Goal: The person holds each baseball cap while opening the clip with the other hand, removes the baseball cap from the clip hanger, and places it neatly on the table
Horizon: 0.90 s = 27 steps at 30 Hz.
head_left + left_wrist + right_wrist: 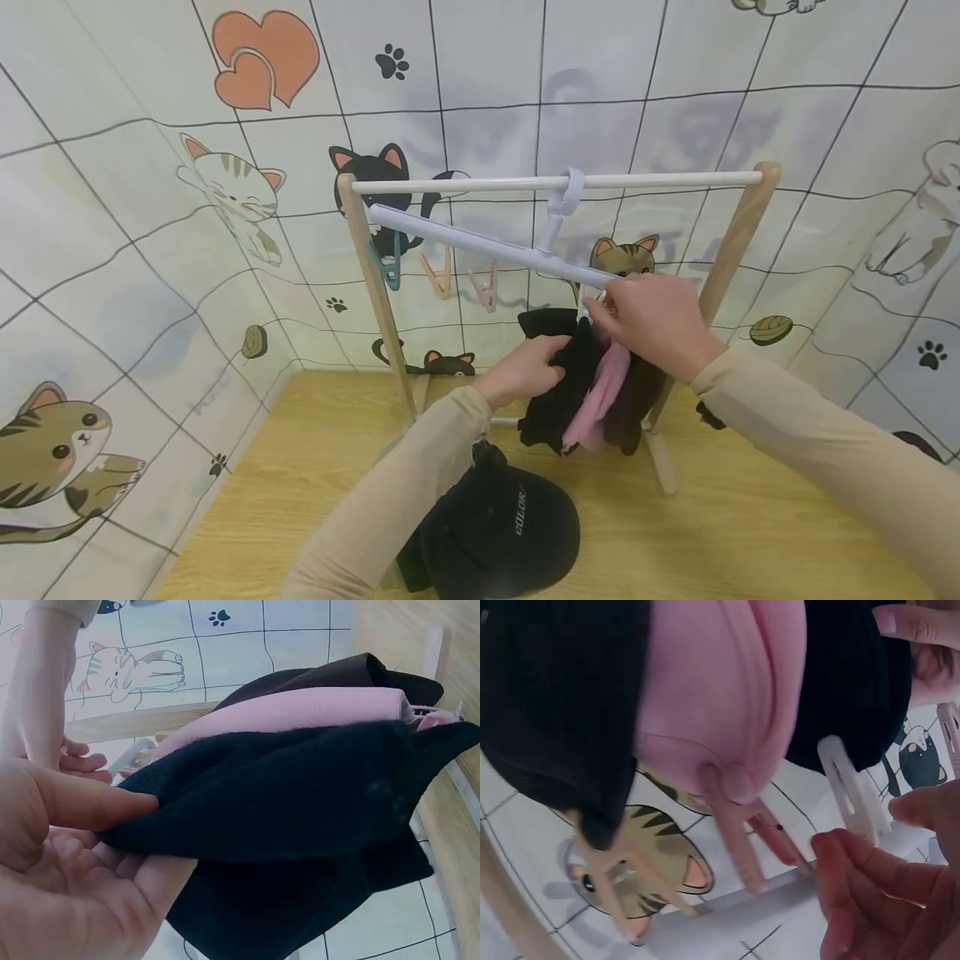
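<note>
Currently, the left hand (525, 367) pinches the edge of the black cap (300, 799) between thumb and fingers. The black cap hangs below the right part of the hanger (465, 238), leftmost of three hanging caps. Beside it, to the right, hangs the pink cap (600, 400), followed by the brown cap (636, 408).

The right hand (652, 312) is at the right end of the hanger, fingers bent and fingertips narrowly spaced about the lever end of the white clip (838, 776). Whether these fingertips squeeze the white clip cannot be told. The other end of the white clip lies over the edge of the black cap; a firm grip on the fabric cannot be confirmed. In the right wrist view, a pinkish clip (731, 825) meets the pink cap and a tan clip (604, 877) meets the brown cap.

The hook of the hanger sits over the white rod (480, 184) of the wooden rack (375, 283). The hanger is tilted, left end high and right end low. Below its left half, a teal clip (387, 268), an orange clip (438, 277) and a pale pink clip (487, 292) hang in order from left to right.

The rack stands on the wood-grain table (315, 467), before the far wall (487, 58), which carries printed cats. At the near side, a second cap (510, 525), black with white lettering, rests on the table, partly hidden by the left sleeve (405, 492).
</note>
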### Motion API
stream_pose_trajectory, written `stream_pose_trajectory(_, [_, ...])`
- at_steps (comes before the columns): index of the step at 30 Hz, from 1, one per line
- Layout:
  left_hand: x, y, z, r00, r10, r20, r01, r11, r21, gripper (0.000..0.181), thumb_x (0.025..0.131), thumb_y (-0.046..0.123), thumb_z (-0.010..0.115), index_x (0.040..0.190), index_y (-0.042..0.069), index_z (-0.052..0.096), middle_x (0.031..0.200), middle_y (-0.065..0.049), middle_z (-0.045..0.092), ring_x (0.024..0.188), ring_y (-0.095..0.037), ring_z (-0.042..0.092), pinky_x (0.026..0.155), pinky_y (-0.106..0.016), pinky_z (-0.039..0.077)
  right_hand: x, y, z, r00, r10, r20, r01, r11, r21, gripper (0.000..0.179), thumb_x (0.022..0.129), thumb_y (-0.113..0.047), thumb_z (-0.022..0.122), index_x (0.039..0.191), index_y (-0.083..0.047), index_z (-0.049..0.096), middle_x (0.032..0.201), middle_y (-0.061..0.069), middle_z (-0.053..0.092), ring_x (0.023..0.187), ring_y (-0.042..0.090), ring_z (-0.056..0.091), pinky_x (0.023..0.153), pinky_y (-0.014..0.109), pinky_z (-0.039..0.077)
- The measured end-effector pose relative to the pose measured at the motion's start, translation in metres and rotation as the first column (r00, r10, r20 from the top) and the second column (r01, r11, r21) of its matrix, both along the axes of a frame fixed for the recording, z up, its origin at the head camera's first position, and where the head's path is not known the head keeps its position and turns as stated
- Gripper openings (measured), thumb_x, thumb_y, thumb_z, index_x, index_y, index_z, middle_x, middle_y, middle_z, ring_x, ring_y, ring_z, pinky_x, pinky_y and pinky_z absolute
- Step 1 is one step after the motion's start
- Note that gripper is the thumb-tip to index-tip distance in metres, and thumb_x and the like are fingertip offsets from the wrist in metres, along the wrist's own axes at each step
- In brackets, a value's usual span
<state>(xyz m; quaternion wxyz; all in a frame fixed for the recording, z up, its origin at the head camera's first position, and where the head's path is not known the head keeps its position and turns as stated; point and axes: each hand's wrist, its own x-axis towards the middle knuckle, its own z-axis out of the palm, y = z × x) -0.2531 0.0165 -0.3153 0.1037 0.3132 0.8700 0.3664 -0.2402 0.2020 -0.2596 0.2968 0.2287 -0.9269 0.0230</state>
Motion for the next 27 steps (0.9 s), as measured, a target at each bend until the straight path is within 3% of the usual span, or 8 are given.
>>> stream_pose_trajectory(6, [0.004,-0.002,0.008,0.999,-0.030,-0.014,0.028,0.992,-0.122,0.048,0.095,0.001,0.055,0.142,0.000,0.044,0.143,-0.014,0.047,0.128,-0.026,0.046,0.104,-0.032,0.037,-0.004,-0.015,0.008,0.991,-0.134,-0.008,0.135,0.990,0.029,0.056,0.091,-0.043,0.060,0.048,-0.012,0.042,0.045,-0.001,0.027,0.039,0.018,0.029,0.036,0.031,0.019])
stream_pose_trajectory(13, [0.007,-0.003,0.012,0.997,-0.069,-0.046,0.060,0.982,-0.179,0.046,0.096,0.004,0.055,0.141,-0.001,0.044,0.141,-0.015,0.048,0.128,-0.026,0.047,0.103,-0.033,0.038,-0.007,-0.026,0.015,0.986,-0.168,-0.009,0.168,0.985,0.029,0.050,0.089,-0.035,0.063,0.050,-0.009,0.045,0.047,0.001,0.029,0.041,0.018,0.028,0.037,0.031,0.018])
stream_pose_trajectory(20, [0.009,-0.004,0.011,0.998,-0.040,-0.041,0.033,0.986,-0.161,0.048,0.095,0.003,0.056,0.141,-0.002,0.043,0.141,-0.015,0.048,0.125,-0.028,0.049,0.102,-0.032,0.039,-0.010,-0.032,0.019,0.986,-0.160,-0.046,0.161,0.987,0.020,0.041,0.084,-0.025,0.064,0.053,-0.008,0.044,0.046,0.001,0.031,0.041,0.017,0.027,0.036,0.031,0.018])
stream_pose_trajectory(24, [0.012,-0.004,0.007,0.998,-0.040,-0.042,0.033,0.987,-0.154,0.046,0.093,0.003,0.059,0.138,-0.001,0.048,0.137,-0.014,0.053,0.121,-0.026,0.053,0.098,-0.030,0.042,-0.010,-0.033,0.020,0.983,-0.185,-0.006,0.185,0.983,0.011,0.040,0.084,-0.026,0.067,0.055,-0.007,0.046,0.046,0.002,0.035,0.040,0.019,0.031,0.036,0.031,0.021])
stream_pose_trajectory(27, [0.015,-0.005,0.001,0.999,-0.035,-0.001,0.034,0.989,-0.144,0.047,0.092,0.002,0.059,0.138,-0.001,0.049,0.136,-0.014,0.053,0.121,-0.025,0.054,0.097,-0.029,0.042,-0.011,-0.034,0.021,0.978,-0.207,0.013,0.206,0.978,0.016,0.040,0.084,-0.028,0.070,0.059,-0.005,0.048,0.046,0.003,0.037,0.040,0.020,0.035,0.036,0.032,0.023])
